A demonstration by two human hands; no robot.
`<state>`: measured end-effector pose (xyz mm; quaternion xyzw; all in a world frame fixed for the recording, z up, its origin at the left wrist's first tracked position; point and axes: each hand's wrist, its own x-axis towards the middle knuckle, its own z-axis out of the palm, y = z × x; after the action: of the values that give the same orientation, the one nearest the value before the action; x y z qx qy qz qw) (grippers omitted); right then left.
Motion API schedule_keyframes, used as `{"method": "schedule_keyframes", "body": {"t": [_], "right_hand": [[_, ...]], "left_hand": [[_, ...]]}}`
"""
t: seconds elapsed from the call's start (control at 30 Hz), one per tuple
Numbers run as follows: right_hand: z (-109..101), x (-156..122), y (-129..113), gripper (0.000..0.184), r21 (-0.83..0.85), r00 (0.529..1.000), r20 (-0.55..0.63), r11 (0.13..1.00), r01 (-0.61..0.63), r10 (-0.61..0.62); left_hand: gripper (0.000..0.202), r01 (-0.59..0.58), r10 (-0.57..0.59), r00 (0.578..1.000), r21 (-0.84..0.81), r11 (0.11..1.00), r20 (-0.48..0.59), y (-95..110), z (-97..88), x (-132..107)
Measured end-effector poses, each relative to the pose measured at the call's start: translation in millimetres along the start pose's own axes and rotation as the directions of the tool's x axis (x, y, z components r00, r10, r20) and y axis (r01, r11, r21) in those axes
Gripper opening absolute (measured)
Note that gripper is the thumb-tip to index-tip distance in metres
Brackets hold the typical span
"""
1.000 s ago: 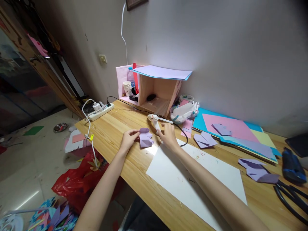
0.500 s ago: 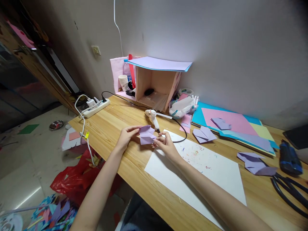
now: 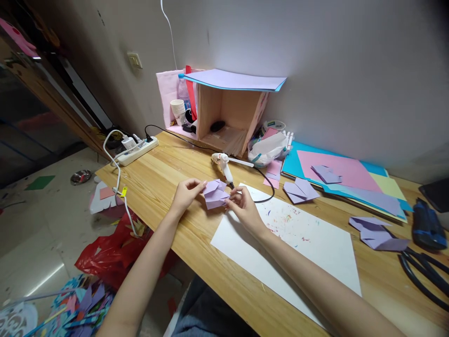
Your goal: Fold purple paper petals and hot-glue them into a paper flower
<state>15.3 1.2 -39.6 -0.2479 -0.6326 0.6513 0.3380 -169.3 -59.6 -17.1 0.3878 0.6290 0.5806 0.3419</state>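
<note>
Centrally in the frame, the left hand (image 3: 186, 196) pinches the left edge of a folded purple paper (image 3: 214, 200) while the right hand (image 3: 245, 208) holds its right corner. Just above it, a white glue gun (image 3: 223, 168) rests on the desk (image 3: 168, 168); a marked white sheet (image 3: 322, 243) spreads toward lower right.

A white power strip (image 3: 138, 153) with plugs in it lies at the far left corner of the wooden desk (image 3: 168, 164), below a wall switch (image 3: 134, 60). Against the wall stands an open-fronted box (image 3: 209, 112) topped by a lavender sheet (image 3: 238, 79); stacked paper cups (image 3: 177, 112) and a blue-capped bottle (image 3: 182, 89) stand beside it. Farther right lie coloured sheets (image 3: 352, 172). On the floor are a red plastic bag (image 3: 108, 252), a shiny round dish (image 3: 80, 176), green paper (image 3: 40, 182) and a heap of scraps (image 3: 87, 304).
</note>
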Motion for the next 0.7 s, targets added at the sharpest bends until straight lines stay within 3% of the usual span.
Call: {"method": "schedule_keyframes", "body": {"t": [0.2, 0.33, 0.47, 0.7], "right_hand": [[1.9, -2.2, -0.2, 0.021, -0.124, 1.000, 0.006, 0.992, 0.026, -0.025], [2.1, -2.6, -1.6, 0.021, -0.158, 0.999, 0.002, 0.987, 0.035, -0.036], [1.6, -3.1, -2.8, 0.020, -0.179, 0.998, 0.005, 0.982, 0.059, -0.060], [0.8, -2.5, 0.2, 0.021, -0.191, 0.998, 0.007, 0.980, 0.057, -0.057]], "left_hand": [[0.033, -0.035, 0.038, 0.998, 0.046, 0.998, -0.055, -3.7, 3.0, 1.1], [0.042, -0.017, 0.016, 0.999, 0.056, 0.998, 0.029, -4.5, 2.5, 1.2], [0.036, -0.003, -0.008, 0.993, 0.085, 0.996, 0.122, -3.7, 2.7, -0.4], [0.031, 0.012, -0.028, 0.987, 0.103, 0.995, 0.157, -2.4, 3.7, -2.3]]}}
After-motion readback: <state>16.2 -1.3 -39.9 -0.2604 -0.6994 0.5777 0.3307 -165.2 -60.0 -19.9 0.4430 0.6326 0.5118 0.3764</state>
